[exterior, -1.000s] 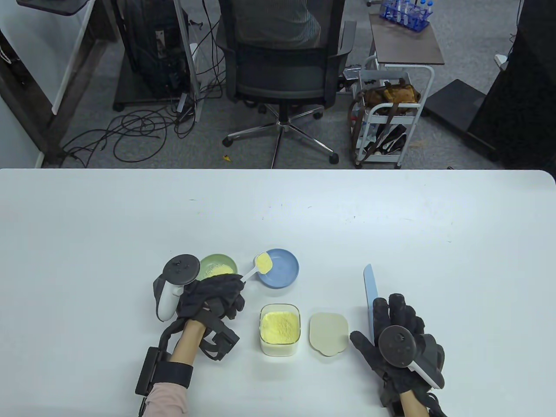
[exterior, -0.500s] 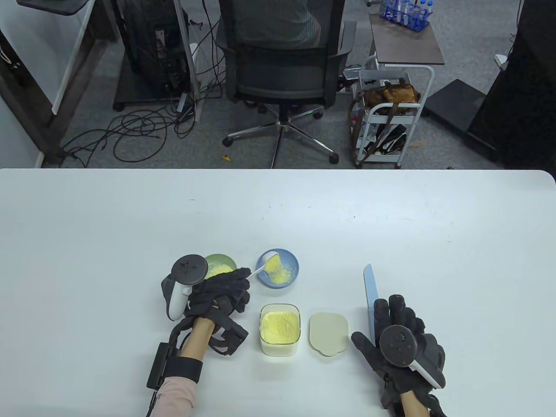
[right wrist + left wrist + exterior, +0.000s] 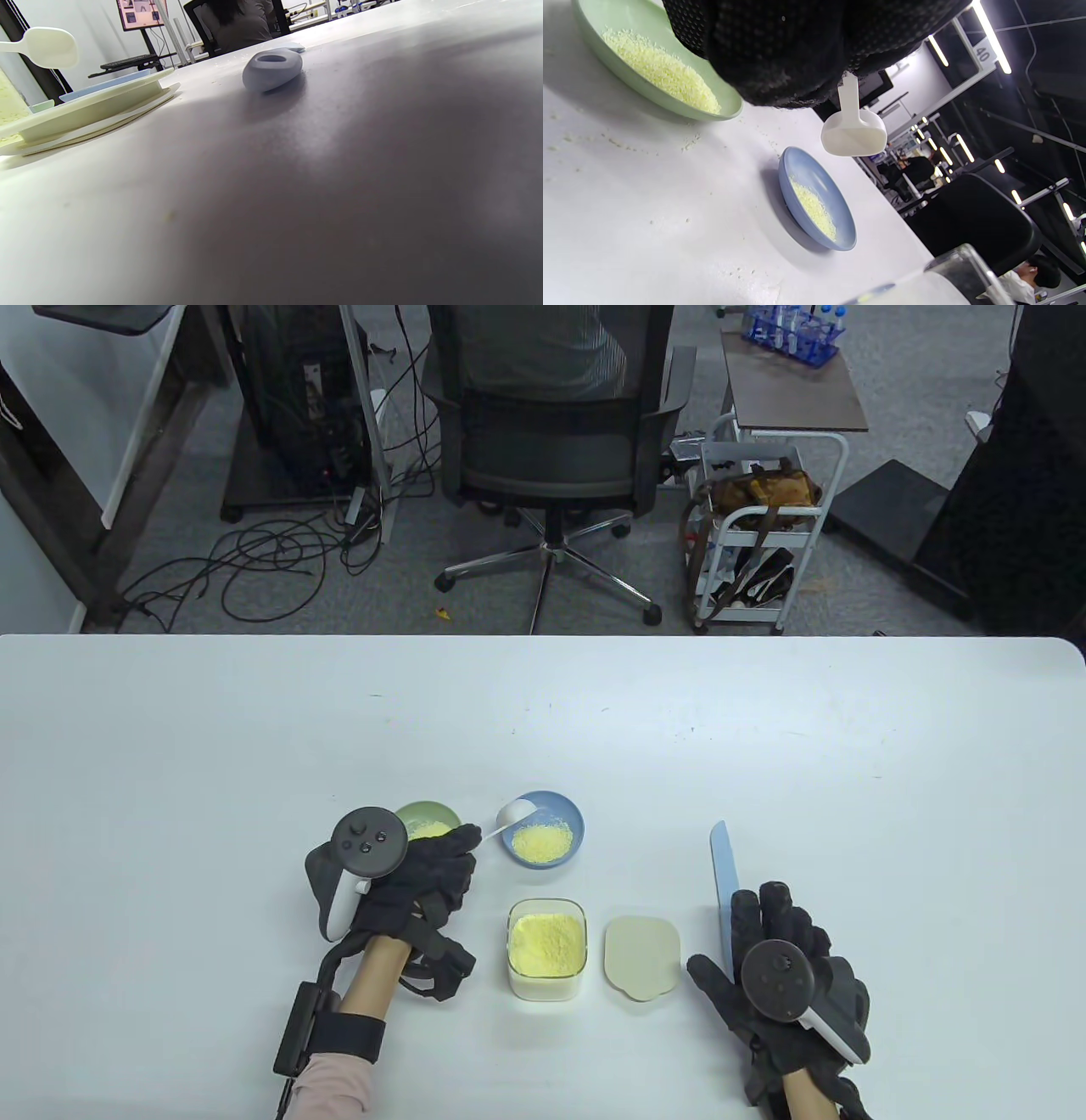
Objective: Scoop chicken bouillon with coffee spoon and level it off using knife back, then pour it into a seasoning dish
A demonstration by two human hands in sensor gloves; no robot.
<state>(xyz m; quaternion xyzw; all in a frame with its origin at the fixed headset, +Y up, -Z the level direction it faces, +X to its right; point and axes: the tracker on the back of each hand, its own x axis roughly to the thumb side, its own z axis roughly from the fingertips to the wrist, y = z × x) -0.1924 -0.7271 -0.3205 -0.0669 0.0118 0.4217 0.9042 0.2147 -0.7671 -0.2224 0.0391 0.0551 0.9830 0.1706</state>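
My left hand (image 3: 458, 853) grips the handle of a white coffee spoon (image 3: 515, 813). The spoon's bowl is tipped over and empty above the left rim of the blue seasoning dish (image 3: 570, 814). A yellow pile of bouillon (image 3: 543, 844) lies in that dish. In the left wrist view the spoon (image 3: 854, 135) hangs above the blue dish (image 3: 831, 199). A clear container of bouillon (image 3: 547, 946) stands in front of the dish. My right hand (image 3: 768, 908) lies flat on the table, fingers straight, beside the blue knife (image 3: 723, 869).
A green dish (image 3: 441, 813) with some bouillon sits behind my left hand, also the green dish (image 3: 731, 108) in the left wrist view. The container's cream lid (image 3: 642, 956) lies between container and knife. Stray grains dot the table near the dishes.
The left hand rolled the spoon over the blue dish. The bouillon that filled the spoon now lies in the dish. The right hand and knife stayed still.
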